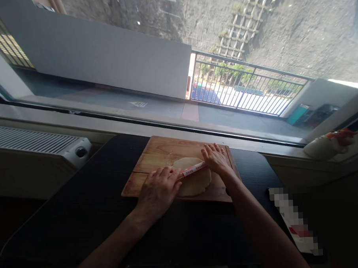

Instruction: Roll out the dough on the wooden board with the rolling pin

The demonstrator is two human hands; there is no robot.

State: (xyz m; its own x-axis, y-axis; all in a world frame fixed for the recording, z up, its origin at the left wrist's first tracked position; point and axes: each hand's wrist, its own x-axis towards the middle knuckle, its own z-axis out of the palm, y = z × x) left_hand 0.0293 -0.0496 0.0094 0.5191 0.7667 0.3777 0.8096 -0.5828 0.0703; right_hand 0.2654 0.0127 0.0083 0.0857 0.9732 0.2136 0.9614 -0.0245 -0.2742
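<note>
A flattened round of dough lies on a wooden cutting board. Across it, slanting up to the right, runs a slim rolling pin with a white and red printed wrap. My left hand is over the pin's near left end, its fingers bent across it and the thumb by the dough. Over the other end rests my right hand, palm down, with fairly straight fingers reaching past the pin. Both hands hide the pin's ends.
The board stands on a black table against a window sill. To the left is a white radiator. A pale pot sits on the sill at right. A blurred-out packet lies at the table's right edge.
</note>
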